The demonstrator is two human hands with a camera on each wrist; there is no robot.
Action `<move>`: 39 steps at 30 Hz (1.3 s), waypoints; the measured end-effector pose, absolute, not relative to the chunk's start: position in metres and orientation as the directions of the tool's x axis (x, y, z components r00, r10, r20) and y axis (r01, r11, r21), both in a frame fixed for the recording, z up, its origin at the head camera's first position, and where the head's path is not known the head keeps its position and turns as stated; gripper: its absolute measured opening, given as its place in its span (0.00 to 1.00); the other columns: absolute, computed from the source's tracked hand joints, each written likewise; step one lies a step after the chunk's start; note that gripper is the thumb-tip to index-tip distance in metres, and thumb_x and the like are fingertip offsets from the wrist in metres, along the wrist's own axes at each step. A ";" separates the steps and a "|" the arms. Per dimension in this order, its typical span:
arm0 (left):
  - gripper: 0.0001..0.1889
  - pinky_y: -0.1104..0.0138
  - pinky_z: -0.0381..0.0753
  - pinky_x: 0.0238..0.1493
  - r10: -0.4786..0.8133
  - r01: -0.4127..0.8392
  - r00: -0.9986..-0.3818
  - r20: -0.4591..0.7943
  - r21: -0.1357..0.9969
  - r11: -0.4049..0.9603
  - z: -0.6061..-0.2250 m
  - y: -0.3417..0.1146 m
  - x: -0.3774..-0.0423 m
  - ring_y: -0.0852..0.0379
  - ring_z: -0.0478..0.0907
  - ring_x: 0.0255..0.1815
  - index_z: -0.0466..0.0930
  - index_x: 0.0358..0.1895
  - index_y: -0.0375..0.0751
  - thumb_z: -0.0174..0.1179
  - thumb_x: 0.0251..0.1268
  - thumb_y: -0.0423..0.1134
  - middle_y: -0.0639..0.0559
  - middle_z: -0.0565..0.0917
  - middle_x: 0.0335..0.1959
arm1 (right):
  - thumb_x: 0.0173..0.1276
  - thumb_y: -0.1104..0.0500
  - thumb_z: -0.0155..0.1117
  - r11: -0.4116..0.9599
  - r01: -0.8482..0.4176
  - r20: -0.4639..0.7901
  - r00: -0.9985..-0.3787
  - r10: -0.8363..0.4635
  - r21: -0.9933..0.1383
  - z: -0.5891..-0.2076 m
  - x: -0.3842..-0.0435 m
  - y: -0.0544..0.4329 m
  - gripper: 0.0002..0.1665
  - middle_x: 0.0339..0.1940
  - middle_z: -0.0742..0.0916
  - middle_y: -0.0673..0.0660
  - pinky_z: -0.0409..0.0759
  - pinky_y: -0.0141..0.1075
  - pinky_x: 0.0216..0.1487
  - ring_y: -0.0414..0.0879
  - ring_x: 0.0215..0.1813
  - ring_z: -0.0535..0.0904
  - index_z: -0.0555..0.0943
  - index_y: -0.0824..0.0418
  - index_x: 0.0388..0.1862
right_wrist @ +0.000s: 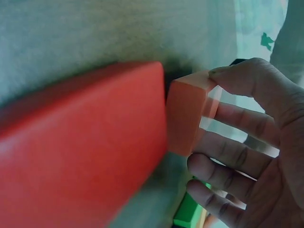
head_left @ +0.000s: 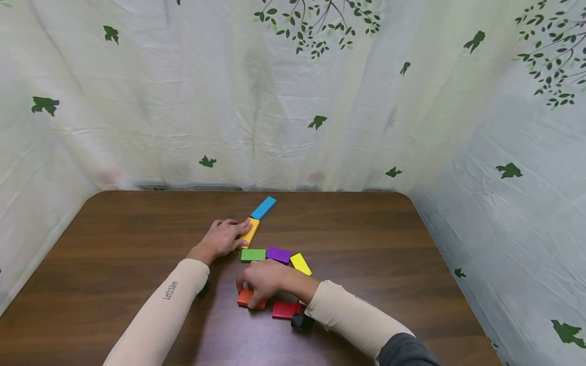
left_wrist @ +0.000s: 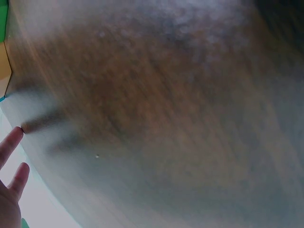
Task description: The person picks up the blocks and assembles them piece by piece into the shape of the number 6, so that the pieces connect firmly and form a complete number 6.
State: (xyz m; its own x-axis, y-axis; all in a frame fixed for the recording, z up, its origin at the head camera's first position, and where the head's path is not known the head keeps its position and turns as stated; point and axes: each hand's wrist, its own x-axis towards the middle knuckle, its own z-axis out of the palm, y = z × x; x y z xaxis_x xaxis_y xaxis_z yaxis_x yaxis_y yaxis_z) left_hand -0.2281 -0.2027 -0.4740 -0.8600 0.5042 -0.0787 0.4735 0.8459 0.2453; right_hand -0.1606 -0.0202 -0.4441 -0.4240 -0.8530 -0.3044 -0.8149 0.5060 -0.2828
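Observation:
My left hand (head_left: pixel 223 238) holds an orange-yellow block (head_left: pixel 251 233) on the table between thumb and forefinger. In the left wrist view two fingers (left_wrist: pixel 12 142) stick out away from the blocks. A blue block (head_left: pixel 263 208) meets its far end, and a green block (head_left: pixel 253 255) lies at its near end. My right hand (head_left: pixel 265 278) pinches an orange block (head_left: pixel 245 297) nearer the front; the right wrist view shows the thumb against one side of that orange block (right_wrist: pixel 184 114) and fingertips at the other. A red block (head_left: pixel 286 310) lies beside it, under my right wrist.
A purple block (head_left: pixel 279 255) follows the green one, then a yellow block (head_left: pixel 301 264) set at an angle. The brown wooden table (head_left: pixel 366 239) ends at a white curtain (head_left: pixel 220 112) printed with leaves. A black wrist camera (head_left: pixel 302 322) sits right beside the red block.

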 end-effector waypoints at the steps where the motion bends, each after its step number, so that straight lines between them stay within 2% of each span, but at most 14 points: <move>1: 0.33 0.39 0.57 0.61 0.504 0.473 -0.860 -0.079 0.246 0.846 -0.474 -0.203 -0.228 0.34 0.65 0.65 0.63 0.71 0.41 0.59 0.66 0.49 0.44 0.64 0.72 | 0.56 0.48 0.73 0.503 -0.818 -0.302 -0.423 -0.855 -0.279 -0.445 -0.160 -0.020 0.14 0.22 0.77 0.41 0.67 0.26 0.24 0.34 0.27 0.72 0.83 0.46 0.40; 13: 0.32 0.38 0.57 0.61 0.507 0.477 -0.858 -0.076 0.243 0.844 -0.476 -0.203 -0.229 0.33 0.65 0.65 0.63 0.71 0.41 0.59 0.67 0.48 0.44 0.64 0.72 | 0.54 0.46 0.73 0.491 -0.838 -0.274 -0.427 -0.862 -0.240 -0.449 -0.156 -0.019 0.14 0.20 0.77 0.39 0.66 0.26 0.23 0.33 0.25 0.71 0.82 0.44 0.39; 20: 0.33 0.38 0.56 0.61 0.492 0.458 -0.865 -0.093 0.253 0.852 -0.474 -0.203 -0.229 0.33 0.64 0.66 0.63 0.71 0.42 0.59 0.66 0.49 0.44 0.63 0.72 | 0.56 0.44 0.74 0.479 -0.829 -0.283 -0.404 -0.870 -0.288 -0.449 -0.159 -0.017 0.15 0.21 0.77 0.40 0.67 0.24 0.26 0.32 0.26 0.72 0.83 0.46 0.40; 31: 0.32 0.38 0.57 0.61 0.504 0.471 -0.860 -0.083 0.252 0.845 -0.471 -0.203 -0.227 0.33 0.64 0.65 0.63 0.71 0.41 0.58 0.67 0.48 0.44 0.64 0.72 | 0.55 0.46 0.76 0.436 -0.821 -0.292 -0.343 -0.893 -0.368 -0.449 -0.165 -0.013 0.19 0.21 0.78 0.41 0.67 0.23 0.26 0.32 0.25 0.72 0.84 0.50 0.45; 39: 0.32 0.38 0.57 0.61 0.501 0.467 -0.861 -0.085 0.259 0.846 -0.470 -0.202 -0.226 0.33 0.64 0.66 0.63 0.71 0.41 0.59 0.67 0.48 0.44 0.64 0.72 | 0.55 0.46 0.76 0.449 -0.809 -0.310 -0.347 -0.885 -0.380 -0.449 -0.164 -0.014 0.20 0.23 0.78 0.41 0.67 0.23 0.27 0.33 0.27 0.72 0.85 0.50 0.46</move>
State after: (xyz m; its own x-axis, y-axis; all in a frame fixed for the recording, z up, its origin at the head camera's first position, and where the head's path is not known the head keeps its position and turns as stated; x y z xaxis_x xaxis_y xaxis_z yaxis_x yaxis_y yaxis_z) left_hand -0.2263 -0.2024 -0.4705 -0.8611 0.5012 -0.0853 0.4665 0.8457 0.2592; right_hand -0.1642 -0.0137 -0.4486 -0.3465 -0.8853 -0.3101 -0.8087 0.4495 -0.3795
